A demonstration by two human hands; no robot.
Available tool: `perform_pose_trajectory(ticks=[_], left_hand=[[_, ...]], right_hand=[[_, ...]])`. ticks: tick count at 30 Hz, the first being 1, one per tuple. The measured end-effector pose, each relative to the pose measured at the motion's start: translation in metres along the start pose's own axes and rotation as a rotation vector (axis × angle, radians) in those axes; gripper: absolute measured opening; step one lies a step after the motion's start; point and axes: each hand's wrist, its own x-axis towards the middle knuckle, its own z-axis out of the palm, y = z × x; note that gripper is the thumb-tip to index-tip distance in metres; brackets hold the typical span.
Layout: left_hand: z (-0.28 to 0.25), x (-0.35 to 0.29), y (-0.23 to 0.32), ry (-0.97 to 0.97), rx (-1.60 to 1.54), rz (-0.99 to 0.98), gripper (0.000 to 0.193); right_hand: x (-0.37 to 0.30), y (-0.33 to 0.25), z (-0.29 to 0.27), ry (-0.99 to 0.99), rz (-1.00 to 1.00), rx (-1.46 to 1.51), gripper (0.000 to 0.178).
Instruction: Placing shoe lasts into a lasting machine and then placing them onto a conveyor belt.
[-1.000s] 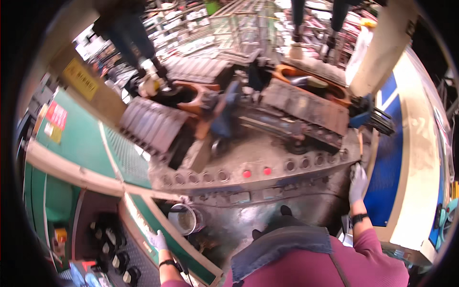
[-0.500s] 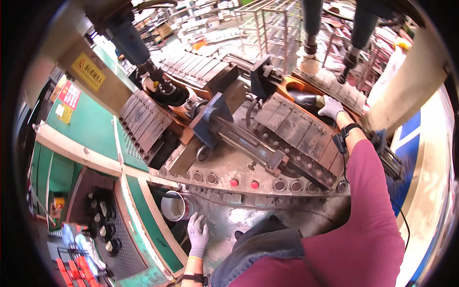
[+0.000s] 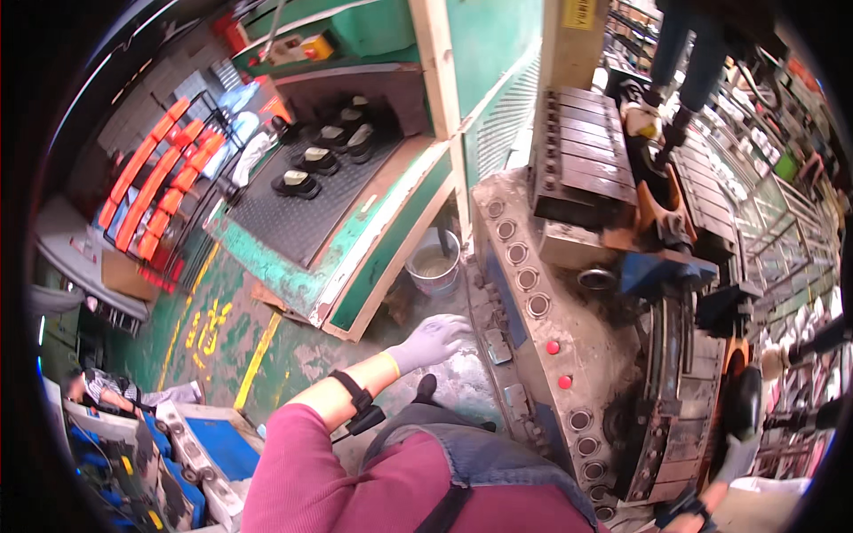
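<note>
My left hand [image 3: 433, 342], in a pale glove, hangs empty over the floor beside the machine's front edge, its fingers stretched out. At the lower right, my gloved right hand [image 3: 736, 462] is closed on the near end of a glossy black shoe [image 3: 745, 400]; its fingers are partly hidden. The shoe lies beside an orange holder [image 3: 734, 357] on the machine [image 3: 560, 306]. Another orange holder [image 3: 675, 202] stands farther back under a blue press arm.
Several black shoes [image 3: 296, 184] rest on a dark ribbed mat [image 3: 293, 218] inside the green booth. A bucket [image 3: 434, 266] stands on the floor by the booth. Two red buttons [image 3: 553, 347] sit on the machine's front. Orange-red racks [image 3: 147, 182] are at the far left.
My view has swung left, bringing the booth, floor and racks into sight. My left arm has lifted away from my body. My right hand stays at the black shoe.
</note>
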Motion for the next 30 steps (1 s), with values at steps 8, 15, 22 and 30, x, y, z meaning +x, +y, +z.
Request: perform_pose_trajectory(ticks=[8,15,22,30], left_hand=[[-0.077,0.099,0.078,-0.219,-0.524,0.348,0.045],[-0.125,0.081,0.063,-0.419,-1.548,0.200,0.097],[-0.197,0.044,-0.147,-0.016,-2.039,-0.141,0.048],[-0.286,0.031,-0.453,0.161,-1.594,-0.576,0.058]], right_hand=[[-0.126,-0.142,-0.126,0.134,-0.073,0.522,0.072],[-0.314,-0.433,-0.037,-0.251,-0.206,0.778,0.079],[-0.473,-0.655,0.090,-0.565,-0.527,0.674,0.089],[-0.564,-0.592,0.129,-0.645,-0.488,0.184,0.078]])
